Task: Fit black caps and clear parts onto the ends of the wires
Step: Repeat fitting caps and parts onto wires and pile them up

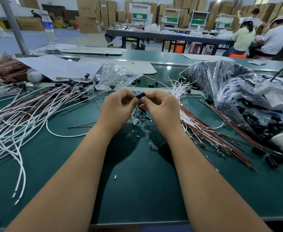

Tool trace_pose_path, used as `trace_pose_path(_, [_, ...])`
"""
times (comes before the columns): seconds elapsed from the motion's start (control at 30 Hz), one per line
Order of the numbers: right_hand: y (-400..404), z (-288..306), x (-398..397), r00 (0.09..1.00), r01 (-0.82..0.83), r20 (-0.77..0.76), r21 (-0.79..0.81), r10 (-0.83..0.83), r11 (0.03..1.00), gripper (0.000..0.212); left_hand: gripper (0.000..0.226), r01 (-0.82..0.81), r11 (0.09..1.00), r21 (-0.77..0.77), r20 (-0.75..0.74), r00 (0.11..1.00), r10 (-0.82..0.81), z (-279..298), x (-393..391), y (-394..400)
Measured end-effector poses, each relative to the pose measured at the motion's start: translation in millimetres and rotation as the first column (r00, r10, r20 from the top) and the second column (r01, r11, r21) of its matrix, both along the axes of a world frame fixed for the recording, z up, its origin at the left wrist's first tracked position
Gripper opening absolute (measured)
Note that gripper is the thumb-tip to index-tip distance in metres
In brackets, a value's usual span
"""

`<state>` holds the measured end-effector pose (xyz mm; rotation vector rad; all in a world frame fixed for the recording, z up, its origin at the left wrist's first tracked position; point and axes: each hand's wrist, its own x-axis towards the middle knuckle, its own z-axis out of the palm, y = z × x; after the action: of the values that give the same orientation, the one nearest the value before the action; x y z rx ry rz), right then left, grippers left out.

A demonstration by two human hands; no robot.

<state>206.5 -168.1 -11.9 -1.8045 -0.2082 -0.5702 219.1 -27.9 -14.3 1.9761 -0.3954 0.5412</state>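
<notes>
Pinching black cap (140, 94) between left hand (119, 107), right hand (161, 108).

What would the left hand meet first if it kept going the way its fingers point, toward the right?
Almost at once the right hand: the left hand faces it, and both pinch the same black cap. The cap fills the gap between the fingertips, though depth there is hard to judge.
</notes>
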Motion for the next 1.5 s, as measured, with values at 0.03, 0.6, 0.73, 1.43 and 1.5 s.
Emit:
trace_pose_path(0.03, [0, 1, 0, 1.000, 0.000, 0.007, 0.000, 0.000, 1.000, 0.007, 0.018, 0.025, 0.999, -0.031, -0.008, 1.000, -0.025, 1, -1, 0])
trace_pose_path(0.6, [3, -2, -2, 0.988, -0.090, -0.151, -0.750, -0.038, 0.655, 0.024, 0.010, -0.164, 0.983, -0.088, -0.172, 0.974, 0.147, -8, 15, 16])
trace_pose_path(0.73, [1, -4, 0, 0.993, -0.078, -0.114, -0.689, -0.002, 0.720, 0.009, 0.006, -0.132, 0.986, -0.106, -0.165, 0.980, 0.114, -8, 13, 14])
trace_pose_path(1.43, [-10, 8, 0, 0.945, -0.077, -0.240, 0.492, 0.221, 0.867, 0.013, 0.021, 0.066, 0.990, -0.122, -0.195, 0.977, -0.089, 0, 0, 7])
trace_pose_path(1.5, [-10, 8, 0, 0.946, -0.074, -0.243, 0.483, 0.215, 0.872, 0.014, 0.023, 0.074, 0.990, -0.120, -0.190, 0.977, -0.096, 0, 0, 6])
